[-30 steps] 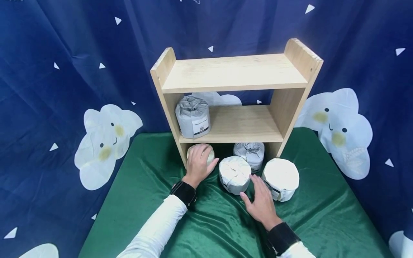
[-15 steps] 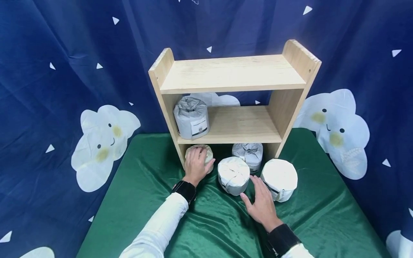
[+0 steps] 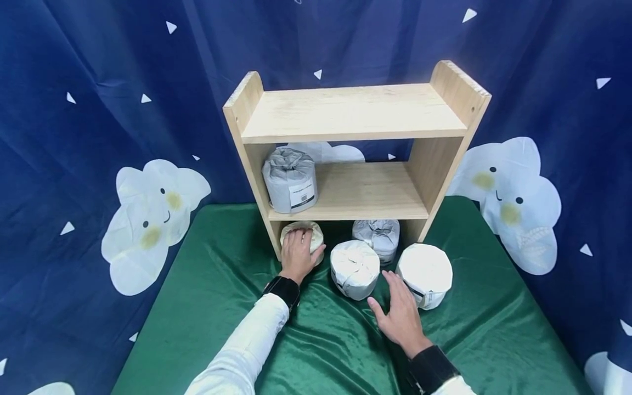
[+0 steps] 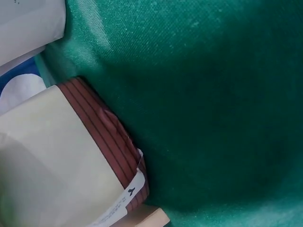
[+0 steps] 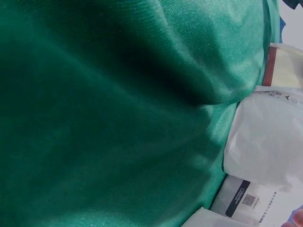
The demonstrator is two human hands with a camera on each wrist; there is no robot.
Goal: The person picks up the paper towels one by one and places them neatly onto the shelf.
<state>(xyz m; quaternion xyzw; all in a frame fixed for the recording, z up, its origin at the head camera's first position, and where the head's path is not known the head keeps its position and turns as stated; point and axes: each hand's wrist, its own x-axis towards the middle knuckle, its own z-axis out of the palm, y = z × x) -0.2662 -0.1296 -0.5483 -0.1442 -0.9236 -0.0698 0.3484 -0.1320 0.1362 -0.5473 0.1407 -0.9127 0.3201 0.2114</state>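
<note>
My left hand (image 3: 298,255) lies over a cream paper-wrapped toilet roll (image 3: 316,236) at the left of the shelf's bottom space. Its fingers bend over the top and the thumb is at the right side. A reddish-brown striped band (image 4: 102,132) runs round that roll's lower end in the left wrist view. My right hand (image 3: 401,315) holds nothing. Its fingers are spread, with the tips close to the gap between a white-topped wrapped roll (image 3: 354,266) and another white-topped roll (image 3: 425,271). Only a bit of fingertip (image 5: 298,218) shows in the right wrist view.
A wooden shelf unit (image 3: 345,214) stands at the back of the green cloth (image 3: 222,263). One grey wrapped roll (image 3: 290,181) is on its middle board, at the left. Another grey roll (image 3: 377,236) sits low at the right, behind the white-topped rolls. A blue curtain (image 3: 99,137) hangs behind.
My left hand has drawn slightly back over the cream toilet roll, its fingers bending more. The right hand stays nearly in place. The whole head view has shifted a little.
</note>
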